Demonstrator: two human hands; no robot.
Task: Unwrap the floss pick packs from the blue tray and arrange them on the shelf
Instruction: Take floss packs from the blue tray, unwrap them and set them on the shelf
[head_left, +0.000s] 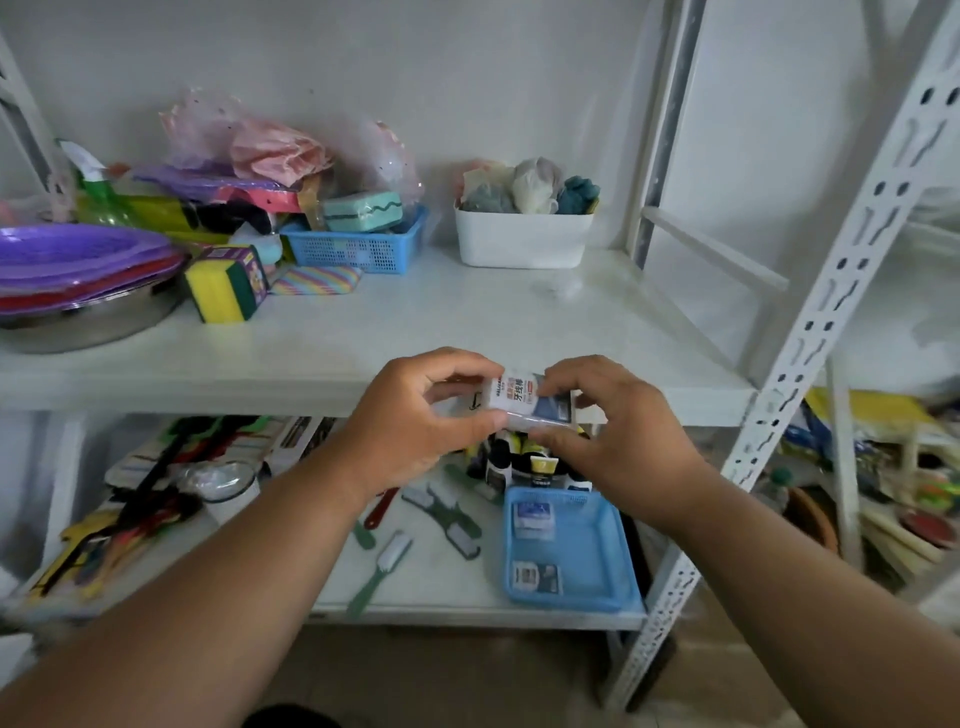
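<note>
Small white-and-blue floss pick pack printed "牙线棒", long axis left-right, label up, at the white metal shelf's front edge. Pinched by left hand and right hand. Two more down in the blue plastic tray.

Upper shelf: carries a stack of plates on a metal basin at far left, a sponge pack just right of them, a mesh basket behind centre, a tub of cloths to the right.
Mesh basket: holds a sponge.
Lower shelf: carries a tray at right, brushes lying left of it, bottles behind it.
Tray: holds two floss pick packs, one at the back, one at the front.
Hands: left hand and right hand hold a third floss pick pack between them, before the upper shelf's front edge, above the tray.
Rack upright: stands right of both shelves.
</note>
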